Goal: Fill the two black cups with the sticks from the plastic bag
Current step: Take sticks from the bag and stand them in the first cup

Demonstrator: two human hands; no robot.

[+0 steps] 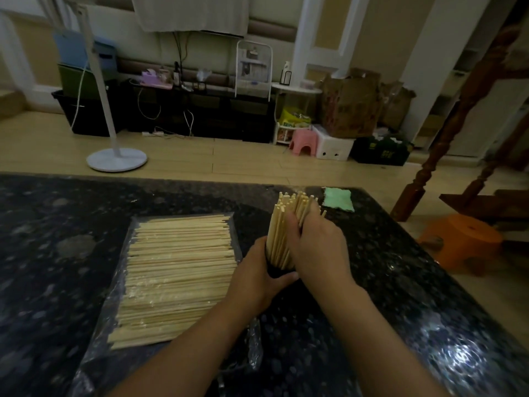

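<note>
A dark speckled table [71,224] fills the lower view, its far edge running across the frame with pale floor beyond. On its left half lies the clear plastic bag [114,282], spread flat, carrying a broad layer of loose sticks [177,276] whose long axes run left to right, their right ends ragged near the middle of the table. Bare tabletop stays open to the bag's left and along the right side toward the near corner. Right of the bag stands a black cup [282,273], mostly hidden, holding a bundle of sticks [286,224] nearly upright, tips fanning up and away. The left hand [254,279] curls round the cup's lower body, thumb across its front. The right hand [317,247] grasps the bundle from the right, fingers wrapped round the sticks. A small green cloth [337,198] lies near the far edge, just behind the bundle.
</note>
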